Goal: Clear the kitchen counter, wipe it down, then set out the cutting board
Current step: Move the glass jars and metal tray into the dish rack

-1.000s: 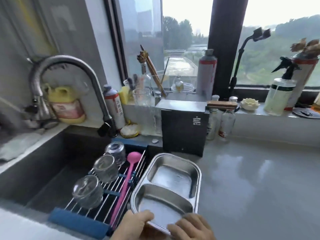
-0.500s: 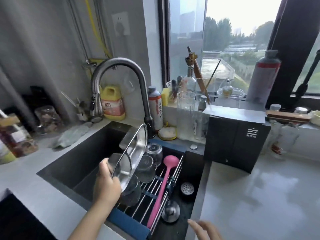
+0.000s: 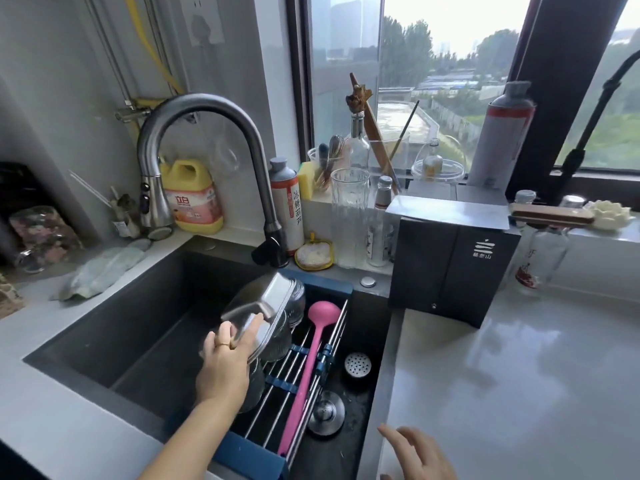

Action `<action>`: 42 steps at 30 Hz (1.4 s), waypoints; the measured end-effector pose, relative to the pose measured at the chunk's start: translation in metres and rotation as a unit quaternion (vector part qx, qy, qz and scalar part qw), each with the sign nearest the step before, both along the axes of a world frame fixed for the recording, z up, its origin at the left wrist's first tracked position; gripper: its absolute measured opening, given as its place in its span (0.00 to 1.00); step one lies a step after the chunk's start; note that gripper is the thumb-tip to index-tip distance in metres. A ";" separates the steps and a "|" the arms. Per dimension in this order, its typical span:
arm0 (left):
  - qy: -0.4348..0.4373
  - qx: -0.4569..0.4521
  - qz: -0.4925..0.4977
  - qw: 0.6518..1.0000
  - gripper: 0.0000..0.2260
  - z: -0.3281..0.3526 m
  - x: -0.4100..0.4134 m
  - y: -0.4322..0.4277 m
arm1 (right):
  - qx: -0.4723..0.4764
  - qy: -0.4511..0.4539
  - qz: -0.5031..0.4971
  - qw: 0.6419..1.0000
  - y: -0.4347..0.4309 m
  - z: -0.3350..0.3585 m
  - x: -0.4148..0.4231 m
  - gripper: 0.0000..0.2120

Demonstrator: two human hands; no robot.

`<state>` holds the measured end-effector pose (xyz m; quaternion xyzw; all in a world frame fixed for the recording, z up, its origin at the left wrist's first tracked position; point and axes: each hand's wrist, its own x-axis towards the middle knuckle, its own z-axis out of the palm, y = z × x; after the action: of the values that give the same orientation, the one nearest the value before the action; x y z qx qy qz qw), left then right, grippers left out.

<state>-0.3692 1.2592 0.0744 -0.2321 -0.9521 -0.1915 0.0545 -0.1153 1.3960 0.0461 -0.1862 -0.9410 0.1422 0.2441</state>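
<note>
So the left hand (image 3: 225,362) is grasping the near end of the steel tray (image 3: 259,304), tipped bottom-up over the glasses (image 3: 297,299) on the sink rack (image 3: 304,362), long axis running near-to-far. The right hand (image 3: 420,452) hangs loose by the bench (image 3: 519,375) edge, well right of it.

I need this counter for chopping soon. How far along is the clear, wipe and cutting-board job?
Early. Done: the metal tray is off the counter. In hand: the left hand holds it tilted over the glasses on the sink rack. Left: wiping, then the cutting board; none shows on the counter.
</note>
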 end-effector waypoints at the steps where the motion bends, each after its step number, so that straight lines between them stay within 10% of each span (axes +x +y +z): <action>1: 0.002 0.011 -0.010 1.000 0.33 -0.004 0.001 -0.002 | -0.007 -0.029 -0.010 1.000 0.002 0.003 -0.002 0.31; 7: -0.031 0.092 -0.008 0.995 0.35 -0.012 0.001 -0.005 | -0.010 -0.029 -0.059 0.998 0.008 -0.001 0.005 0.45; 24: -0.089 0.181 0.001 0.979 0.37 -0.048 0.017 -0.001 | -0.013 -0.048 -0.026 0.998 -0.008 -0.010 -0.010 0.21; 34: -0.119 0.183 0.013 0.976 0.37 -0.053 0.015 -0.005 | -0.229 -0.156 0.042 0.960 -0.047 -0.019 -0.137 0.48; 42: -0.181 0.269 0.111 0.939 0.35 -0.045 0.006 0.005 | -0.156 -0.150 -0.046 0.975 -0.056 -0.045 -0.168 0.54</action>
<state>-0.3631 1.2645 0.0296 -0.0627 -0.8785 -0.4722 -0.0373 -0.2832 1.3403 0.0009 -0.2844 -0.9236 0.2459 0.0749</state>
